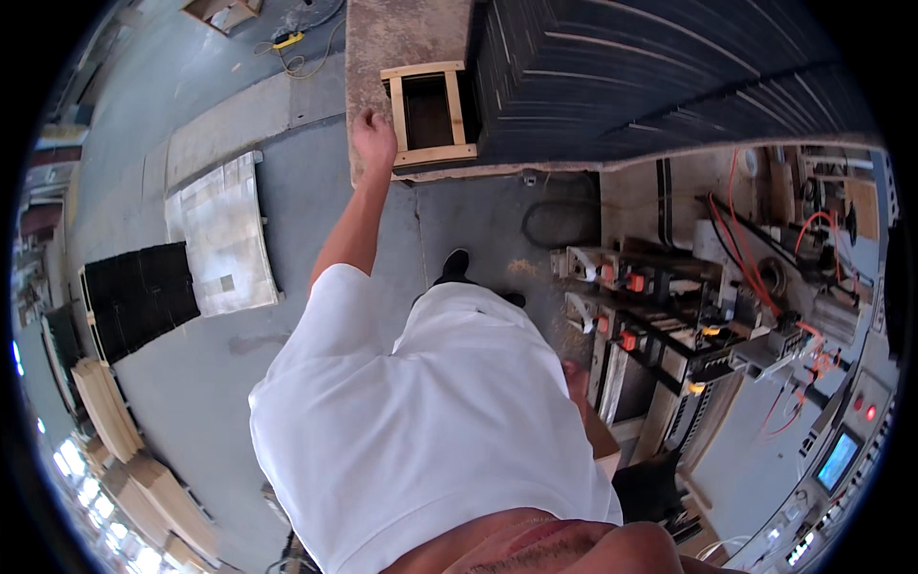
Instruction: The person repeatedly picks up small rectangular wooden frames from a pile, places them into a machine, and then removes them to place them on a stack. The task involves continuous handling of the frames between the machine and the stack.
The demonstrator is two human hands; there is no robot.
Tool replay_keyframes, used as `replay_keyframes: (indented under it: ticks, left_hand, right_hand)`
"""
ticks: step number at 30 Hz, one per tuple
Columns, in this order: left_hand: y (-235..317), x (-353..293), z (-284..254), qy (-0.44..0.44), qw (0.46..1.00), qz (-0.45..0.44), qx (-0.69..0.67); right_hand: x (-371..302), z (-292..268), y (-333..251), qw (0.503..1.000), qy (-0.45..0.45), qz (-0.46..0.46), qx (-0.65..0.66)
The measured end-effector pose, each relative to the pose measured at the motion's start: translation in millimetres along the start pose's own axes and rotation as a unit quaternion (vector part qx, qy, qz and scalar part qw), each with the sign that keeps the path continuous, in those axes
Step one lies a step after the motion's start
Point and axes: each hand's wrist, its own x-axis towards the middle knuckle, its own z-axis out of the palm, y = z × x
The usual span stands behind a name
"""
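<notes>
My left arm reaches forward to the worktable. There my left hand is closed, its fingers curled, beside the left edge of a small rectangular wooden frame. Whether the fingers hold anything is hidden. The frame is pale wood around a dark opening, and it sits at the table's near edge against a large stack of dark panels. My right hand hangs low at my right side, partly behind my shirt, close to a machine. Its fingers are too small and hidden to read.
The machine at right has orange hoses, clamps and a lit control panel. On the floor at left lie a whitish sheet and a black panel. Lumber stacks stand farther left. A yellow cord lies beyond.
</notes>
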Motion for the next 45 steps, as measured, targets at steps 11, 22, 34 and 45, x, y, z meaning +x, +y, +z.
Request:
replay_keyframes:
  ticks: [11, 22, 34, 45]
  left_hand:
    - [44, -294, 17, -0.723, 0.689, 0.046, 0.018]
    - [96, -443, 88, -0.84, 0.535, 0.052, 0.078]
    - [178, -578, 104, -0.871, 0.464, 0.162, 0.013]
    - [401, -719, 285, -0.825, 0.519, -0.069, -0.212]
  right_hand:
    - [-72, -122, -199, 0.967, 0.246, -0.019, -0.061]
    - [-393, -275, -179, 0.651, 0.606, 0.225, -0.397]
    - [-513, -238, -85, 0.651, 0.636, 0.405, -0.09]
    - [-433, -280, -158, 0.63, 0.717, 0.281, -0.099]
